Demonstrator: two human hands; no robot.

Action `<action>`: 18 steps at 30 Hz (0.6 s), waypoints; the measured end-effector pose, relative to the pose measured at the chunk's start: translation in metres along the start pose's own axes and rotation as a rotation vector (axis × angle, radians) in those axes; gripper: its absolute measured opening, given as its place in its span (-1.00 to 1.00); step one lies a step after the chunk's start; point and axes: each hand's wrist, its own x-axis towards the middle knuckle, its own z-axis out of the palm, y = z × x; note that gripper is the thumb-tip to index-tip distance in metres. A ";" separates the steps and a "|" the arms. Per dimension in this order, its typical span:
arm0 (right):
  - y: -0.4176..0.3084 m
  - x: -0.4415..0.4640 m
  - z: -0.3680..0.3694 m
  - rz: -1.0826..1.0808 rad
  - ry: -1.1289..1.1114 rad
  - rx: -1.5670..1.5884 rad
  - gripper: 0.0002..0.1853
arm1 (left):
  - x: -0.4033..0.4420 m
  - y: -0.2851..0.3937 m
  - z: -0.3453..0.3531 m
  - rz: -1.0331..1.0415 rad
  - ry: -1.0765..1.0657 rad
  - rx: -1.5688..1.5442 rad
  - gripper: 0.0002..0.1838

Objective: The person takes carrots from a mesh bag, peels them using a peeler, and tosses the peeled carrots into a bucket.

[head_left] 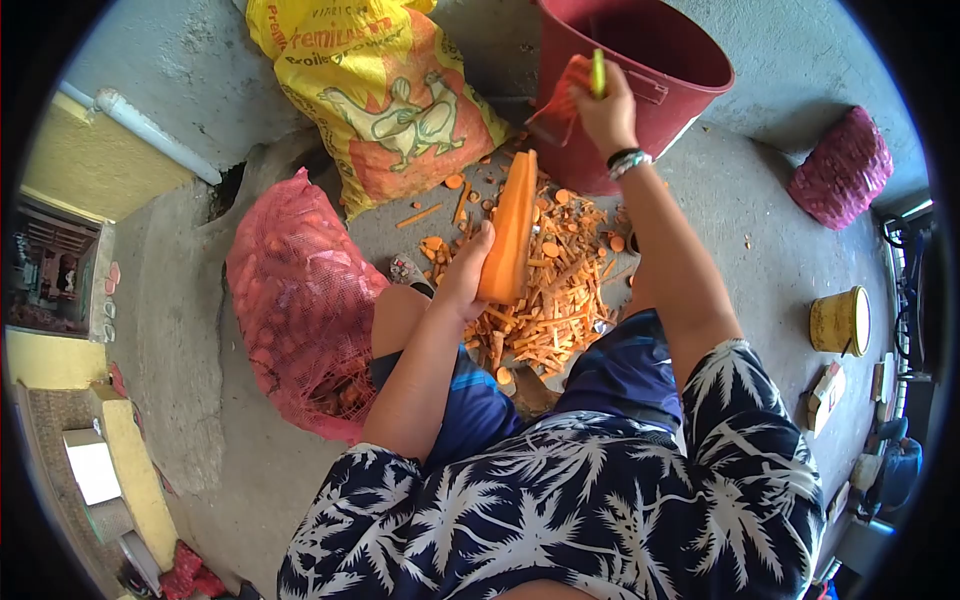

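Yellow-green handle (598, 74) fills curled right hand (611, 112); left hand (465, 273) clasps carrot (513, 235).

1. grey concrete floor (245, 470) spreads around me.
2. before my knees, carrot scraps (555, 320) lie heaped on it.
3. red mesh sack (295, 280), printed yellow sack (400, 120), red bin (668, 125), yellow bucket (828, 322) rest there too.

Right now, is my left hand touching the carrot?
Touching. The head view shows your left hand around the lower part of the carrot, the thumb lying along its side.
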 end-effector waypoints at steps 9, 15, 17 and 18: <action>-0.070 -0.123 -0.023 0.439 -0.094 0.419 -0.61 | 0.038 0.000 -0.002 0.103 0.048 -0.187 -0.42; -0.063 -0.132 -0.021 0.473 -0.236 0.449 -0.56 | 0.030 -0.001 0.023 0.152 0.137 -0.158 -0.45; -0.049 -0.107 -0.015 0.445 -0.255 0.511 -0.60 | 0.036 -0.003 0.003 0.028 -0.018 -0.092 -0.48; -0.044 -0.086 -0.016 0.438 -0.232 0.500 -0.60 | 0.027 -0.001 0.010 0.022 0.025 -0.056 -0.49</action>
